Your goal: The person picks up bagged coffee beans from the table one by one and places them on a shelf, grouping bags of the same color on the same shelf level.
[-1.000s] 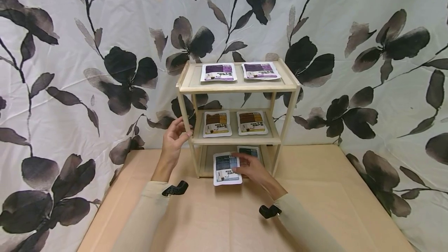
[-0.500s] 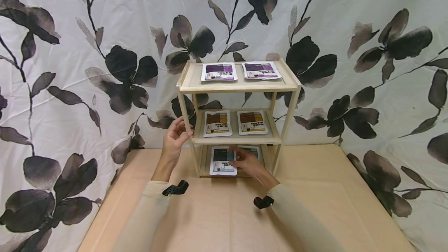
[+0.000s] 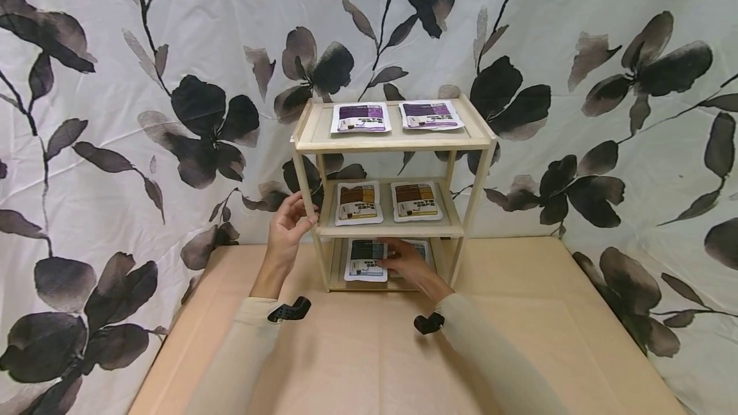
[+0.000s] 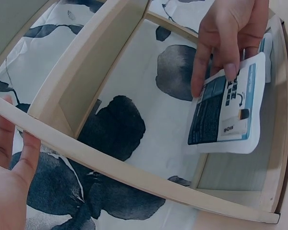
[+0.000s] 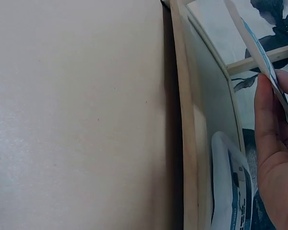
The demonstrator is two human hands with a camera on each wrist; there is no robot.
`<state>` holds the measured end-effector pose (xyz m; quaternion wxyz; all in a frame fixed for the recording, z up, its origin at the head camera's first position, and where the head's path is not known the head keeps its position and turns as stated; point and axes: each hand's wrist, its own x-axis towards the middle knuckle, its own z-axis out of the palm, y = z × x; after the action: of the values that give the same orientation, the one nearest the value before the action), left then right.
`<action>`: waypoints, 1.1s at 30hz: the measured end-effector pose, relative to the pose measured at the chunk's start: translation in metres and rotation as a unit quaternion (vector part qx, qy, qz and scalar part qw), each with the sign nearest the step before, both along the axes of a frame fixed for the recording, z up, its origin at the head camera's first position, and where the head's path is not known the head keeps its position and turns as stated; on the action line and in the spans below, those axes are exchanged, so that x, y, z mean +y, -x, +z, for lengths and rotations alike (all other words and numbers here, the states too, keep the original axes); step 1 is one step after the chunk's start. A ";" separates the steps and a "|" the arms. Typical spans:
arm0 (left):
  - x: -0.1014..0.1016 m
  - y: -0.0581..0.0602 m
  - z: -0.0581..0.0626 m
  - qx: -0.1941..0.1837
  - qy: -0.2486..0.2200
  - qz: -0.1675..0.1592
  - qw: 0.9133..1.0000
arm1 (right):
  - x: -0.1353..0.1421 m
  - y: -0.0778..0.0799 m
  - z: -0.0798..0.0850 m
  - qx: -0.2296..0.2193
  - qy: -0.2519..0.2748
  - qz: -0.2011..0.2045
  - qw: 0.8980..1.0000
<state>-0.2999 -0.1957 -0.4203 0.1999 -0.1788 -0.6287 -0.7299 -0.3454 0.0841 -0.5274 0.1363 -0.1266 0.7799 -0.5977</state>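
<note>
A small three-tier wooden shelf [image 3: 392, 145] stands against the floral cloth. My left hand [image 3: 286, 226] holds its left front post, thumb in front and fingers behind; the left wrist view shows the fingers at the post [image 4: 101, 158]. With thumb and fingers, my right hand [image 3: 410, 268] pinches a white-and-blue pouch [image 3: 363, 262] at its right edge, inside the bottom tier. In the right wrist view that pouch [image 5: 259, 52] is seen edge-on, raised above the tier's board. A second blue pouch [image 5: 230, 187] lies on the bottom tier to the right, partly hidden behind my right hand in the head view.
Two purple pouches [image 3: 360, 118] lie on the top tier. Two brown-and-yellow pouches [image 3: 416, 202] lie on the middle tier, whose front rail [image 3: 391, 233] passes just above my right hand. The table [image 3: 369, 351] has a plain tan cover.
My right hand has carried the blue pouch from in front of the shelf back into the left part of the bottom tier. My left hand has stayed on the post.
</note>
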 end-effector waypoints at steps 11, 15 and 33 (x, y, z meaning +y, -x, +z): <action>0.001 0.001 -0.001 0.002 0.002 0.007 1.000 | -0.005 0.013 -0.008 -0.033 -0.018 -0.014 0.999; 0.001 0.000 0.000 0.000 0.003 0.007 1.000 | -0.006 0.015 -0.007 -0.030 -0.027 -0.009 0.999; 0.001 0.000 0.000 -0.009 0.007 0.012 1.000 | -0.013 0.015 -0.006 -0.019 -0.067 -0.028 0.997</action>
<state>-0.3002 -0.1947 -0.4200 0.2012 -0.1660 -0.6379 -0.7246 -0.3601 0.0712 -0.5334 0.1428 -0.0841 0.8186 -0.5499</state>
